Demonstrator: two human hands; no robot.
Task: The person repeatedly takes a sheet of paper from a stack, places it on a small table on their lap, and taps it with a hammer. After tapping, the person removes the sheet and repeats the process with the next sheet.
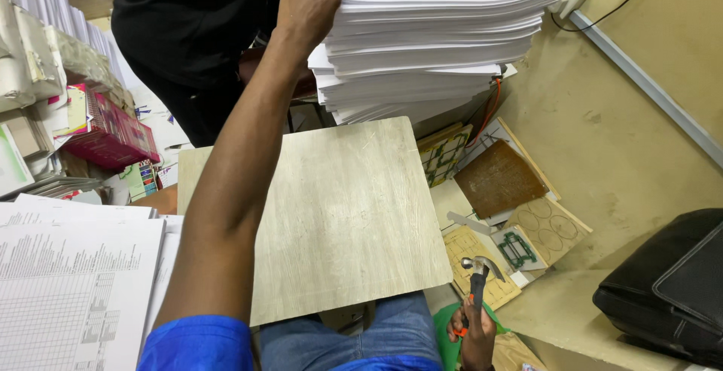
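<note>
Atop the paper stack [437, 36] left hand [307, 2] grips its edge; right-hand fingers [456, 333] clasp a hammer [479, 279].

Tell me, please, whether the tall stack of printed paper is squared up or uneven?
Uneven. The paper stack shows bundles jutting out at different edges, and the left hand rests against its upper left corner.

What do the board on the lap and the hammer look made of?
The board looks like laminated wood, matte, with pale printed-looking grain. The hammer, held in the right hand, has a shiny, seemingly steel head and a dark handle, possibly rubber-gripped.
</note>
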